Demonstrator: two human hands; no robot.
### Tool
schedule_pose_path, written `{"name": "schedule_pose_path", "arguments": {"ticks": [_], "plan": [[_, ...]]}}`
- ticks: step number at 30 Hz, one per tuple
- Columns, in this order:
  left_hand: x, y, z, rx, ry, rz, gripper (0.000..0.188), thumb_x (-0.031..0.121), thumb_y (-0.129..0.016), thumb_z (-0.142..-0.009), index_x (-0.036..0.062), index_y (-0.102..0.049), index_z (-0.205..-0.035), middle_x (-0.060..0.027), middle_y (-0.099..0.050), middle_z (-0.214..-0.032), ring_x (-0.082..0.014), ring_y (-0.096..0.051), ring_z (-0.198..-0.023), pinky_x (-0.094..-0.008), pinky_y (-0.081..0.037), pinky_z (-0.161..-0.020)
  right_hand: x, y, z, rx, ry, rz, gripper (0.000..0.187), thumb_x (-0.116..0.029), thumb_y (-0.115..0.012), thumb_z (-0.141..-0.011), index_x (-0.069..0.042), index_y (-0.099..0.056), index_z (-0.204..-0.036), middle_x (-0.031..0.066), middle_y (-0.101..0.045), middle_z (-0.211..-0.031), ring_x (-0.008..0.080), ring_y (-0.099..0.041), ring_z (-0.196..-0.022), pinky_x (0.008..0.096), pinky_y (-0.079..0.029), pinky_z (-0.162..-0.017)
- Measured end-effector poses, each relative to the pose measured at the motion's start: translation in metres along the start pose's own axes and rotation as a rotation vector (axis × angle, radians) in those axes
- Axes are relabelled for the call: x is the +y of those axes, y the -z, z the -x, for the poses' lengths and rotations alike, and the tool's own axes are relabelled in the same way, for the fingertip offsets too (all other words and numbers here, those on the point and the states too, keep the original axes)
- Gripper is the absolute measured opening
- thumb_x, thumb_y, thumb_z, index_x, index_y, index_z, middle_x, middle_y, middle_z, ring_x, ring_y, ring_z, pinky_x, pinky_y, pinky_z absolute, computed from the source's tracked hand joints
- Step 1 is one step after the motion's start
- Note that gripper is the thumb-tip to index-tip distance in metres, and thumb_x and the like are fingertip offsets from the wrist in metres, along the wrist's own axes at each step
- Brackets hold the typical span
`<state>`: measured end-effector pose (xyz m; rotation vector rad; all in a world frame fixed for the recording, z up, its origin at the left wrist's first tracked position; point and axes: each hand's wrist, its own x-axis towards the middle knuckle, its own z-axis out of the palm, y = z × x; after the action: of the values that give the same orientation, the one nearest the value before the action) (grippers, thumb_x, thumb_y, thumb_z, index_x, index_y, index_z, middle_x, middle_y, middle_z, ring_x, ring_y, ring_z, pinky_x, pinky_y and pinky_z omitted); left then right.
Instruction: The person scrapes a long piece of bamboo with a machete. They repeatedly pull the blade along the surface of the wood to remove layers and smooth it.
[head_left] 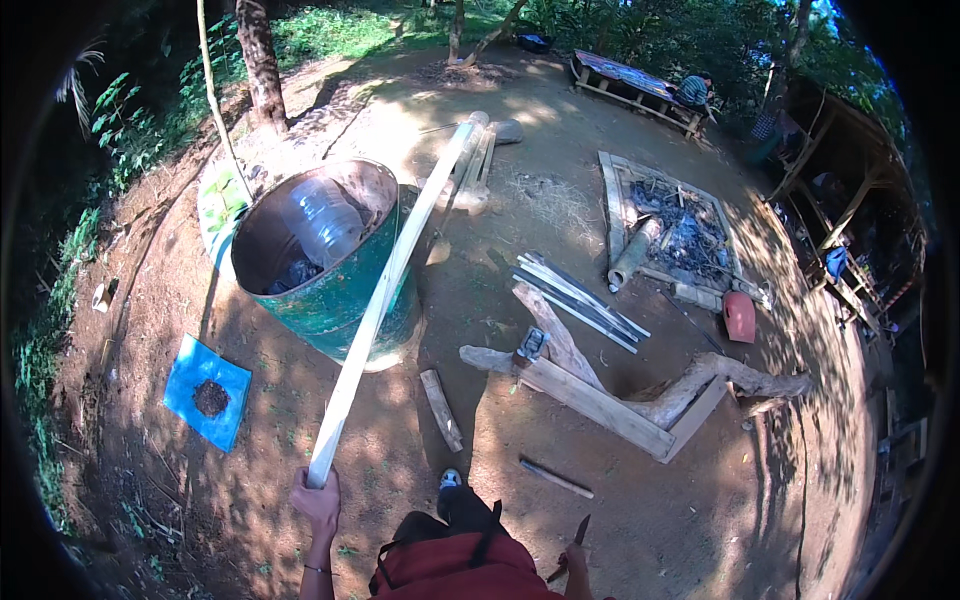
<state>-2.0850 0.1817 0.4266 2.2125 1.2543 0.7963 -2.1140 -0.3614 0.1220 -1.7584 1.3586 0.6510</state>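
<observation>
Left hand (318, 503) grips the near end of a long pale pole (392, 285); right hand (574, 562) holds a knife (581, 530).

The left fingers are closed round the pole's lower end, and the pole runs up and away from them, passing over the rim of a green metal drum (330, 305) that tilts on the bare earth, and ending far off near some boards. The right hand sits at the lower edge, its fingers wrapped on the knife's handle, blade pointing up. Just beyond the fingers lie a short stick (555, 478) and a small log (441, 409). Left of the left hand lies a blue sheet (185, 385). Farther out stands a rough wooden frame (600, 400), and beyond it an ash pit (680, 225).
</observation>
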Motion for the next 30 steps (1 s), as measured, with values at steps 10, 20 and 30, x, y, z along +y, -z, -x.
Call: {"name": "schedule_pose_path", "arguments": {"ticks": [10,20,30], "plan": [[0.056,-0.08,-0.125,-0.219,0.086,0.211,0.03,0.016,-0.081,-0.072,-0.0034,-0.058,-0.072,-0.0053,-0.055,-0.064,-0.0113,-0.049,-0.058,-0.0329,-0.041,-0.053,-0.219,-0.079,0.093,0.112,0.138,-0.559,0.026,-0.02,-0.05,-0.095,0.004,-0.059,-0.1,0.0069,-0.049,-0.055,0.0171,-0.05,-0.04,0.0324,-0.042,-0.034],[0.119,-0.191,-0.266,-0.292,-0.104,0.204,0.036,0.033,-0.081,-0.067,0.0005,-0.067,-0.075,-0.0172,-0.067,-0.066,-0.0323,-0.067,-0.06,-0.0442,-0.05,-0.058,-0.404,-0.1,0.196,0.129,0.423,-0.879,0.025,-0.022,-0.048,-0.098,0.001,-0.058,-0.104,0.0023,-0.044,-0.057,0.012,-0.044,-0.041,0.0297,-0.038,-0.036],[0.226,-0.253,-0.326,-0.556,-0.011,0.319,0.038,0.033,-0.082,-0.072,-0.0015,-0.069,-0.081,-0.0148,-0.069,-0.071,-0.0249,-0.068,-0.064,-0.0388,-0.051,-0.061,-0.523,-0.121,0.286,0.071,0.447,-0.828,0.03,-0.024,-0.044,-0.099,-0.001,-0.057,-0.115,-0.0009,-0.04,-0.061,0.0091,-0.039,-0.046,0.0274,-0.037,-0.041]]}}
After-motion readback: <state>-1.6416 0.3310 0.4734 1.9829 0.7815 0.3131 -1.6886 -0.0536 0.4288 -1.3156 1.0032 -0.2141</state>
